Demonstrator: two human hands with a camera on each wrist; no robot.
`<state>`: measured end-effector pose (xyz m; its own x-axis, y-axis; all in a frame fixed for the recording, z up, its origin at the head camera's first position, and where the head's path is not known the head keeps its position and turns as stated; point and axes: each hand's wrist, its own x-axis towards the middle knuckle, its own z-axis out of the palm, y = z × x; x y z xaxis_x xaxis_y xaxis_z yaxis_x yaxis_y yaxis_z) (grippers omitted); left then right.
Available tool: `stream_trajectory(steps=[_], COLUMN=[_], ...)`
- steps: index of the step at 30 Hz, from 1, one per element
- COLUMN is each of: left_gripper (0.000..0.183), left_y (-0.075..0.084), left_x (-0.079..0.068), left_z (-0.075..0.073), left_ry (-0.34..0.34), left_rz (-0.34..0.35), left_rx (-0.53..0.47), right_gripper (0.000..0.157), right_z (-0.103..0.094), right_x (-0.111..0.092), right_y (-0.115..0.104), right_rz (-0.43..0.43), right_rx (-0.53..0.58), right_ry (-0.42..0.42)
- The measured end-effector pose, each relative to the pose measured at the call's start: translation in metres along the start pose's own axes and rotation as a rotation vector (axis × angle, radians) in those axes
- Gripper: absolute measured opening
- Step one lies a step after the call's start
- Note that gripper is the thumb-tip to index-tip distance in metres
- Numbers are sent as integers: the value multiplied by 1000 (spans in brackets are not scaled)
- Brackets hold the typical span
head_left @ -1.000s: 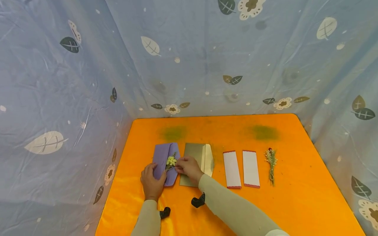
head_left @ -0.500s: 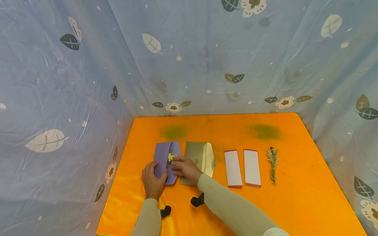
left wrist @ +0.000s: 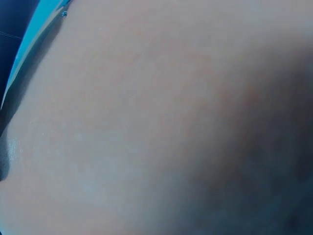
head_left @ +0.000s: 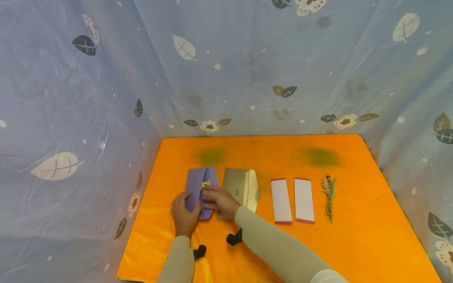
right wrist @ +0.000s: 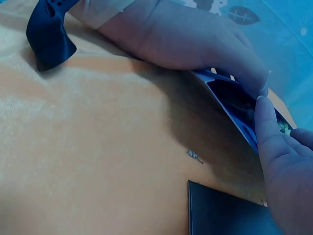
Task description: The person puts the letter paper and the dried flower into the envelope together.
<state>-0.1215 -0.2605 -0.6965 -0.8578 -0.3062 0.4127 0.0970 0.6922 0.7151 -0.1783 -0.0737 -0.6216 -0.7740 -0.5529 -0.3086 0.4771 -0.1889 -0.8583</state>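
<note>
A purple envelope (head_left: 195, 180) lies on the left of the table with its flap spread to the right. My left hand (head_left: 185, 216) grips its lower left part, fingers at the left edge and thumb by the mouth. In the right wrist view the envelope's mouth (right wrist: 230, 100) gapes. My right hand (head_left: 223, 201) holds a small bunch of pale yellow dried flowers (head_left: 205, 184) at that mouth, its stems hidden by the fingers and envelope. Yellow blossoms (right wrist: 284, 127) peek out beside my right fingers. Blurred skin fills most of the left wrist view.
A gold envelope (head_left: 234, 182) with its flap spread lies under my right hand's side. Farther right are two white cards with red ends (head_left: 282, 201), (head_left: 304, 200) and a second dried bouquet (head_left: 329, 198) with a red flower. Patterned curtains (head_left: 247, 70) surround the orange-covered table.
My right hand has moved left over the purple envelope, bringing the yellow flowers from its flap into the mouth, where less of them shows. My left hand keeps its grip. The head view has shifted slightly.
</note>
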Motion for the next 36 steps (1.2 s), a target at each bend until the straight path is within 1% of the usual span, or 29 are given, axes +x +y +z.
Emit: stream_trajectory(steps=[5,9,15,22,31,36], left_gripper=[47,47,48,49,47,47], left_y=[0,0,1,-1,0,0], left_x=[0,1,0,0,-2,-2], left_z=[1,1,1,2,1,1], left_ry=[12,16,23,15,38,34], left_rz=[14,23,20,24,10,10], left_rx=[-7,-23,-46,-49,-77,-81], right_gripper=[68,69,79,90,95,93], right_z=[4,6,7,9,17,19], right_x=[3,7,13,17,26,28], right_y=[0,1,3,2,2,2], right_rz=[12,9,-15,-1,-1,8], right_rx=[25,11,-10,7,52,61], right_ry=[-3,-8,-32,-34,-46,-41])
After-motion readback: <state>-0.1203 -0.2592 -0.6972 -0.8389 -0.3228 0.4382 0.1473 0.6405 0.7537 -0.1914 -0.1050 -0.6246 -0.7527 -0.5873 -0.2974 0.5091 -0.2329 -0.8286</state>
